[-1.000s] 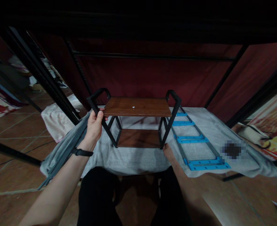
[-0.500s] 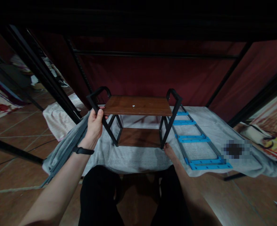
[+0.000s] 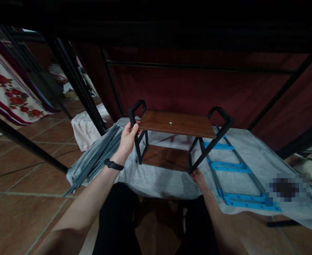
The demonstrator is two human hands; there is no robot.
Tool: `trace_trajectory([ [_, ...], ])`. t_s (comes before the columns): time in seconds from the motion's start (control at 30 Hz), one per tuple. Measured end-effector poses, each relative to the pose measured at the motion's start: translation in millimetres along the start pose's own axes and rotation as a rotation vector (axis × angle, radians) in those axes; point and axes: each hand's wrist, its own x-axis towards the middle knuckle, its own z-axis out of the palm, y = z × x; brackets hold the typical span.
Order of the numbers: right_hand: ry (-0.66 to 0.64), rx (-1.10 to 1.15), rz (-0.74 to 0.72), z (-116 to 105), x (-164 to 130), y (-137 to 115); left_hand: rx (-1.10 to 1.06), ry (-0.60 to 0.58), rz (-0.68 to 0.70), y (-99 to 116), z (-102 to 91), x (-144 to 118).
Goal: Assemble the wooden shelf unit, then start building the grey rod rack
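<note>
Small two-tier shelf (image 3: 177, 124) w/ black metal frame stands upright at frame centre on a grey cloth (image 3: 158, 180). Left hand (image 3: 128, 138) is wrapped round the frame's left upright, just below the top board. Right hand (image 3: 199, 179) sits at the foot of the front right leg; grip can't be told. Blue-bracketed rails (image 3: 235, 166) lie right of shelf.

A grey cloth (image 3: 156, 182) covers the low surface. On its right lies a grey frame with blue brackets (image 3: 231, 164). A bundle of grey rods (image 3: 97, 156) lies at its left edge, a striped cloth (image 3: 85, 129) beyond, floral fabric (image 3: 9, 92) far left.
</note>
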Motion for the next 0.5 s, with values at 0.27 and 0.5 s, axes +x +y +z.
trace_trajectory([
  [0.27,-0.013,0.008,0.054,2,0,-5,0.016,0.009,0.017,0,-21.2,2],
  [0.5,-0.01,-0.056,0.018,2,-2,-10,0.028,0.008,0.01,4,-11.6,-5],
])
